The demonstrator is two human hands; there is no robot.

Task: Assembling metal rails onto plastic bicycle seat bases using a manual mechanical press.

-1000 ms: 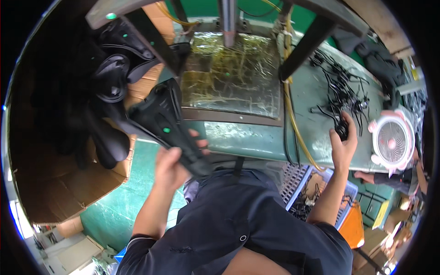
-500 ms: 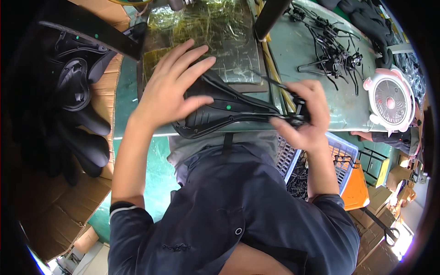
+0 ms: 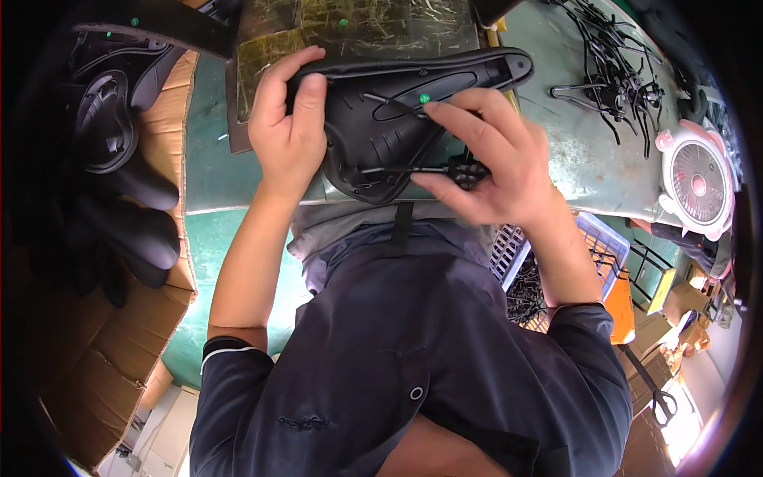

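Observation:
A black bicycle saddle (image 3: 373, 135) is turned underside up at the table's near edge, its narrow nose pointing right. A round green sticker (image 3: 425, 98) shows on its underside. My left hand (image 3: 290, 127) is closed round the wide rear end at the left, thumb on the underside. My right hand (image 3: 497, 155) grips a black metal saddle rail frame with a clamp (image 3: 467, 173). Two rod ends of that frame reach left over the wide part of the saddle; whether they touch it I cannot tell. My fingers hide part of the clamp.
Several black rail frames (image 3: 612, 91) lie heaped on the green table (image 3: 532, 103) at right, near a pink-and-white fan (image 3: 699, 179). A cardboard box (image 3: 163, 262) with black saddles (image 3: 131, 230) stands left. Below the table's edge is a blue crate (image 3: 604, 238) of metal parts.
The saddle has turned, its nose swinging up and right. My left hand has gone from spread fingers to gripping its rear. My right hand has brought the rail frame left over the underside.

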